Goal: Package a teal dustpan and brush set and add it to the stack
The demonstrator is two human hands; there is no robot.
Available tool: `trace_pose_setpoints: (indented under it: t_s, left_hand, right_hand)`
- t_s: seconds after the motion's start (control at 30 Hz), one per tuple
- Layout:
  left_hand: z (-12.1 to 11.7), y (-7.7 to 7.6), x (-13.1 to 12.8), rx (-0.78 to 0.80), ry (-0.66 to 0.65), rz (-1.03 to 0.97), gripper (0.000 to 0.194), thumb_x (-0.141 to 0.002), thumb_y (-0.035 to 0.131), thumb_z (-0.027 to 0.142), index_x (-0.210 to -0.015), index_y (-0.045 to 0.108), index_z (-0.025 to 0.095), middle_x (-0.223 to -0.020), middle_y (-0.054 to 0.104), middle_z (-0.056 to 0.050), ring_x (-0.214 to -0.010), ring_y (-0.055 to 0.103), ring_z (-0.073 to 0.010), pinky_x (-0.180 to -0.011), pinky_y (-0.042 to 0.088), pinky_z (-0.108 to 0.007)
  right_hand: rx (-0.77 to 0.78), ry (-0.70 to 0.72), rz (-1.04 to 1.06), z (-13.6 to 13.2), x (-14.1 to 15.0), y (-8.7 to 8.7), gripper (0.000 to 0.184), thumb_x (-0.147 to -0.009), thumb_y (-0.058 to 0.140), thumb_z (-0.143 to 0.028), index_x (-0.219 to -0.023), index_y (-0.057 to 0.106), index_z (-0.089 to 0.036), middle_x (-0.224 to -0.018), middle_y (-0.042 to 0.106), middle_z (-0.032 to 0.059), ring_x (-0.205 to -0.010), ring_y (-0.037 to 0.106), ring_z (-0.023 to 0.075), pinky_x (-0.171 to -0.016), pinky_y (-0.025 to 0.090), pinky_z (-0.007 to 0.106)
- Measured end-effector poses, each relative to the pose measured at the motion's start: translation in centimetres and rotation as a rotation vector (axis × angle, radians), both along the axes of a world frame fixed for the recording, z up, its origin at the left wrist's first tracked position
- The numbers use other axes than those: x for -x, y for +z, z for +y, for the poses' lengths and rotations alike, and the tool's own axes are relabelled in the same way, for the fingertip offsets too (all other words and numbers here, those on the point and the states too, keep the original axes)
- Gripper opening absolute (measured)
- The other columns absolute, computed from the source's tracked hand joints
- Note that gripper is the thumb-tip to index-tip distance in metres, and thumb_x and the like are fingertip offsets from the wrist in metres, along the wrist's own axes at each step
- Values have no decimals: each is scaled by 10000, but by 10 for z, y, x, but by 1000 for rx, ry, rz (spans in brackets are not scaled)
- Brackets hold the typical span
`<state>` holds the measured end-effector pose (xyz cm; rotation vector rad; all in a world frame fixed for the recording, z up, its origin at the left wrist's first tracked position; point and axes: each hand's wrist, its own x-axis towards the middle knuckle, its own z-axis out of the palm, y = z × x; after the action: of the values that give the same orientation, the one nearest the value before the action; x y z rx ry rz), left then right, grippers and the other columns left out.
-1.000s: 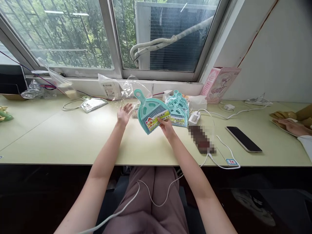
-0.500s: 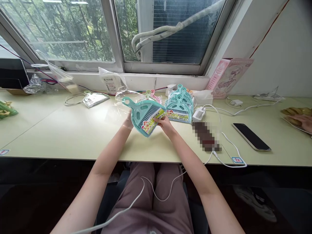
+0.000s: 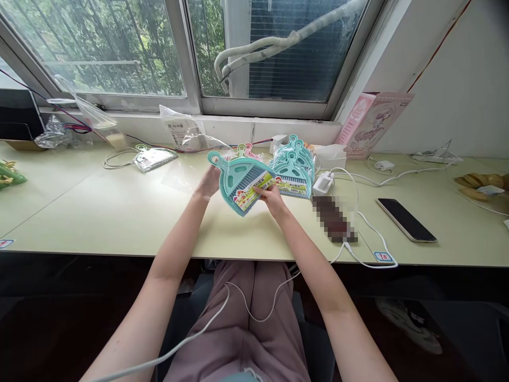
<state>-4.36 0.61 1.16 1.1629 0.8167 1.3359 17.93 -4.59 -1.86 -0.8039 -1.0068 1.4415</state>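
Observation:
A mint-green dustpan (image 3: 227, 185) is held tilted above the table, with a grey-bristled brush (image 3: 254, 178) nested in it and a yellow printed label (image 3: 248, 196) across the bristles. My right hand (image 3: 272, 199) is closed on its lower right side, thumb over the label. Against the dustpan's left side, below the handle, my left hand (image 3: 210, 183) grips from behind; most of its fingers are hidden. Thin clear plastic film (image 3: 181, 178) shows faintly left of that hand. Just behind stand wrapped mint dustpan sets (image 3: 295, 170), plus green and pink handles (image 3: 244, 150).
A wrapped white-looking set (image 3: 155, 159) and a clear bag with a label (image 3: 183, 132) lie toward the window. On the right are a charger (image 3: 323, 183), a pixelated item (image 3: 335, 218), a phone (image 3: 406, 220), white cables and a pink box (image 3: 374, 124). One cable crosses my lap.
The dustpan and brush have shifted slightly right and up in view, held by both hands. The clear film around my left hand looks less spread out. The camera view has moved slightly.

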Motion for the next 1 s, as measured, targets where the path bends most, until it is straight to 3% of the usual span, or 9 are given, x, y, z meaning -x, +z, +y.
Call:
trace_pose_setpoints:
  t_s: [0.1, 0.23, 0.43, 0.63, 0.77, 0.87, 1.0]
  left_hand:
    - [8, -1, 6, 166, -45, -315, 350, -1032, 360, 326, -1155, 652, 178, -832, 721, -29, -803, 701, -145, -837, 557, -271]
    - [12, 0, 9, 184, 53, -509, 294, -1015, 416, 286, -1203, 630, 214, -853, 725, -21, -744, 687, -126, -766, 549, -240]
    - [8, 0, 11, 180, 112, -552, 315, -998, 452, 193, -1274, 595, 236, -1014, 734, -20, -840, 688, -98, -863, 525, -222]
    - [10, -2, 10, 153, 94, -523, 301, -1005, 454, 241, -1246, 630, 206, -1050, 730, -48, -890, 684, -111, -917, 514, -238]
    - [13, -4, 10, 171, 18, -465, 346, -1020, 400, 323, -1251, 632, 208, -1070, 728, -66, -930, 690, -157, -900, 531, -293]
    - [13, -6, 8, 202, -54, -433, 418, -1027, 335, 389, -1295, 604, 214, -954, 732, -73, -885, 696, -191, -874, 544, -348]
    - [7, -5, 7, 152, -152, -425, 549, -1037, 236, 444, -1339, 575, 137, -890, 727, -91, -889, 701, -212, -896, 542, -368]
  right_hand:
    - [-6, -54, 5, 0, 0, 0, 404, -543, 903, -305, -864, 681, -201, -940, 765, 39, -983, 704, 263, -822, 616, 390]
    - [-4, -94, -8, 1, 0, 1, 389, -558, 894, -300, -868, 680, -205, -957, 764, 34, -964, 704, 249, -845, 616, 408]
    - [-2, -146, -12, 2, 1, 1, 378, -555, 891, -298, -844, 667, -203, -927, 758, 32, -938, 700, 243, -812, 625, 410]
    - [6, -159, -20, 2, 1, 2, 349, -573, 877, -262, -846, 668, -198, -903, 754, 32, -939, 702, 246, -824, 629, 421]
    - [33, -160, -49, 4, 0, 1, 332, -591, 871, -254, -844, 663, -201, -934, 758, 31, -983, 700, 248, -867, 621, 438]
    - [35, -140, -60, 5, -1, 0, 335, -593, 872, -247, -849, 660, -202, -951, 759, 32, -987, 701, 249, -875, 620, 448]
    - [44, -58, -98, 4, -3, -1, 335, -591, 875, -245, -849, 667, -196, -953, 761, 45, -971, 707, 257, -871, 622, 453]
